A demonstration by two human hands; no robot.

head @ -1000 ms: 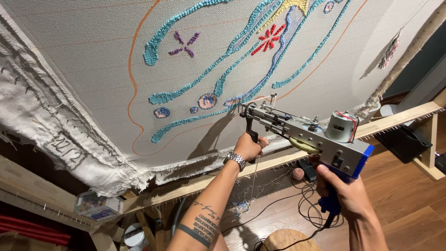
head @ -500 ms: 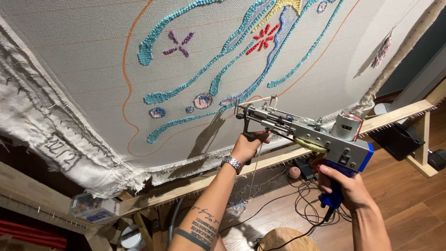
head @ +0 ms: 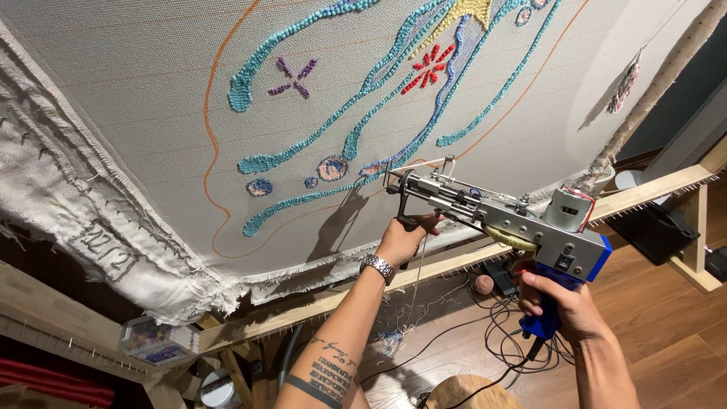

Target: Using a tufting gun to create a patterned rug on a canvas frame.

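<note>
Head view | both hands [head: 405, 238] grip tufting gun [head: 500, 216] — clear box [head: 155, 342] lower-left

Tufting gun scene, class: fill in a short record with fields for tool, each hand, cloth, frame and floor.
Tool: tufting gun, grey body, blue handle, tip at the cloth
Left hand: left hand closed on the front grip, wristwatch on the wrist
Right hand: right hand closed on the blue rear handle
Cloth: tufting cloth, teal lines, red and purple flowers
Frame: wooden frame
Floor: cables on wood
</note>
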